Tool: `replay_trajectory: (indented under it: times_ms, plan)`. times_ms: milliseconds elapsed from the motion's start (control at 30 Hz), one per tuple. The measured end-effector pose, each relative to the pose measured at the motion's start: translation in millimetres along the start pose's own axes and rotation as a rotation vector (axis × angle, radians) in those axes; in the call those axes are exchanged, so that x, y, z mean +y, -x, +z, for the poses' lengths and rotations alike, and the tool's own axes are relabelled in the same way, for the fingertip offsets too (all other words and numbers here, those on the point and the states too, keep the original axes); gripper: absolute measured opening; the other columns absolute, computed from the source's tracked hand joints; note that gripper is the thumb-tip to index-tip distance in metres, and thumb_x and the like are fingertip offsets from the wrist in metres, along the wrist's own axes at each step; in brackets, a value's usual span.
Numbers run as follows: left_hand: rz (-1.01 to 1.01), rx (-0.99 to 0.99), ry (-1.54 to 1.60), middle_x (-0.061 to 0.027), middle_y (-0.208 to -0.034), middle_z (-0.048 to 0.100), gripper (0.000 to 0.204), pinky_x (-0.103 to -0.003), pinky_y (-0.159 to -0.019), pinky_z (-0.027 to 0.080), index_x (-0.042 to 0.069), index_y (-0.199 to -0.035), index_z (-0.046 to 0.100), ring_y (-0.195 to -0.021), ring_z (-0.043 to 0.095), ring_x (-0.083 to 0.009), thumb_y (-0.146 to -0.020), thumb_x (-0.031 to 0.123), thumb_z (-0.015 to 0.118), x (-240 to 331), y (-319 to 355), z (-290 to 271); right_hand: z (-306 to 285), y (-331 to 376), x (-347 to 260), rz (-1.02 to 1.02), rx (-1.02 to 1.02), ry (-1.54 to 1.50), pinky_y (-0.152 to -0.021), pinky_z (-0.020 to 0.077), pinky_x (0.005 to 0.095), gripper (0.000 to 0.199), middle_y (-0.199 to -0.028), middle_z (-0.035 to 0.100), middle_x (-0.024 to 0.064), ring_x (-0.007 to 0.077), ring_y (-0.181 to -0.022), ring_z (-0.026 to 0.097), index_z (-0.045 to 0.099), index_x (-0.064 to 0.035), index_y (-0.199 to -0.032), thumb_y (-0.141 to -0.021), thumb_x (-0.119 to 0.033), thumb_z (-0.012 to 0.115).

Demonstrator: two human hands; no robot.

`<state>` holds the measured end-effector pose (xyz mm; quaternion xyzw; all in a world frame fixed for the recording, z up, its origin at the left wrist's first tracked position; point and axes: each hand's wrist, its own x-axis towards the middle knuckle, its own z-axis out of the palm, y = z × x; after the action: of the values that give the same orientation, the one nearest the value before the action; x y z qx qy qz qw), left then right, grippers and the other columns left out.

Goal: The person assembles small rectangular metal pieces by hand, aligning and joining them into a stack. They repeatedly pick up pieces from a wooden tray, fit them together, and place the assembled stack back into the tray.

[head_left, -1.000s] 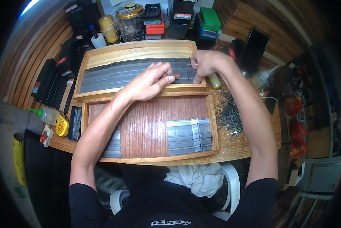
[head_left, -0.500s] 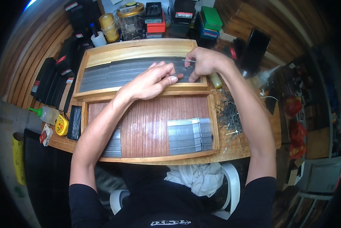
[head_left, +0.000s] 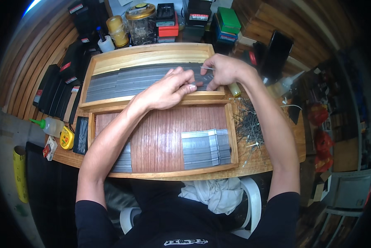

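Note:
Two wooden trays lie on the bench. The far tray point(head_left: 150, 55) holds rows of grey metal strips point(head_left: 123, 80). My left hand point(head_left: 169, 87) rests on the strips at the tray's right part, fingertips pressing a strip. My right hand point(head_left: 222, 70) is just beyond it, pinching a thin metal pin point(head_left: 207, 68) over the same strips. The near tray point(head_left: 160, 136) has a reddish wood floor with a stack of grey strips point(head_left: 206, 148) at its right and another stack point(head_left: 122, 159) at its left, partly under my left forearm.
A pile of thin metal pins point(head_left: 247, 124) lies right of the near tray. A glue bottle point(head_left: 51, 126), a yellow tape measure point(head_left: 67, 137) and black boxes point(head_left: 55, 89) sit at the left. Jars and boxes point(head_left: 156, 20) stand behind the trays. A white cloth point(head_left: 210, 192) lies on my lap.
My right hand has shifted slightly left over the far tray and now holds a pin up. My left hand has barely moved.

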<state>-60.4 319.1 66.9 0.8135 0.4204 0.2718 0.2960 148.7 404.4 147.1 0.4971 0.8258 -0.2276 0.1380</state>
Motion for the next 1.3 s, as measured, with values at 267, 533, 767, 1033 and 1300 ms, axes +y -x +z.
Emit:
replay_trajectory:
  times_ms: [267,533,767,1033,1300]
  plan:
    - [-0.177,0.131,0.211,-0.013,-0.102,0.076,0.022,-0.035,-0.084,0.052,0.003,-0.098,0.053,-0.103,0.069,-0.0167,-0.11,0.021,0.056,2,-4,-1,-10,3,-6,0.082,-0.041,0.126,-0.09,0.0563,0.0391,0.062,-0.118,0.075,0.0161,0.0308,-0.109,0.072,0.07,-0.0038,-0.118,-0.067,-0.023,0.098]
    - [-0.198,0.167,0.163,-0.0138,-0.1,0.076,0.021,-0.034,-0.084,0.053,0.004,-0.098,0.053,-0.1,0.069,-0.0154,-0.11,0.021,0.055,5,-2,1,-1,1,6,0.047,0.012,0.034,-0.085,0.0562,0.0384,0.064,-0.104,0.077,0.0132,0.028,-0.099,0.073,0.068,-0.0043,-0.119,-0.064,-0.02,0.097]
    - [-0.181,0.248,0.27,-0.014,-0.099,0.076,0.02,-0.034,-0.083,0.054,0.002,-0.098,0.054,-0.096,0.07,-0.0178,-0.109,0.019,0.055,-4,-4,4,0,-12,14,0.036,-0.043,-0.101,-0.073,0.0547,0.033,0.058,-0.084,0.074,0.0078,0.0173,-0.076,0.071,0.069,-0.0058,-0.119,-0.068,-0.016,0.094]
    - [-0.178,0.583,0.245,-0.0094,-0.099,0.078,0.016,-0.028,-0.082,0.051,0.004,-0.101,0.057,-0.087,0.061,-0.0097,-0.11,0.017,0.055,-15,1,7,7,-36,-17,0.009,-0.104,-0.194,-0.064,0.0486,0.0294,0.029,-0.073,0.07,0.0011,0.0113,-0.066,0.063,0.074,-0.0087,-0.114,-0.087,-0.021,0.071]
    - [-0.166,0.424,0.294,-0.0104,-0.099,0.077,0.016,-0.03,-0.084,0.053,0.004,-0.101,0.058,-0.089,0.065,-0.0105,-0.11,0.017,0.055,-9,4,3,16,-28,-15,-0.143,0.027,-0.17,-0.084,0.0562,0.0345,0.041,-0.093,0.074,0.0078,0.0215,-0.086,0.07,0.073,-0.0086,-0.12,-0.082,-0.02,0.083]
